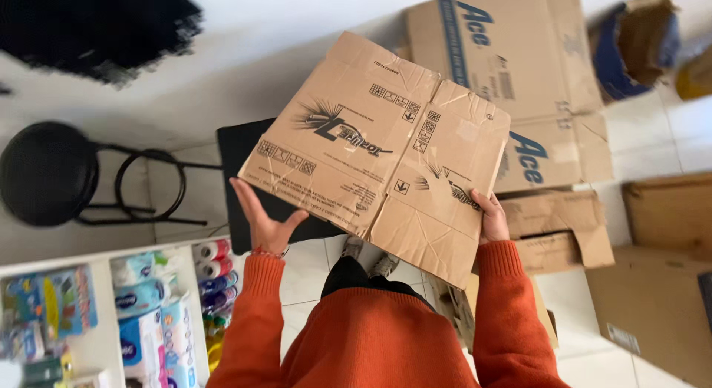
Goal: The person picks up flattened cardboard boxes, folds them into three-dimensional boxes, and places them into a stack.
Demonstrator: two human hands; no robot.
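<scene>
Head view: flattened carton held up over floor, tilted. Left hand spread flat under lower left edge, propping; right hand pinching right edge, steadying. Stool well left.

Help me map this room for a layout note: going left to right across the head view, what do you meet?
Black stool → left hand → flattened cardboard box → right hand → stacked cardboard on the floor.

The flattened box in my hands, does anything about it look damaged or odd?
Yes. The flattened box is creased and wrinkled, worst on the panel near the right hand, with tape remnants on it. The left hand only props its edge with an open palm, so it sits tilted.
</scene>
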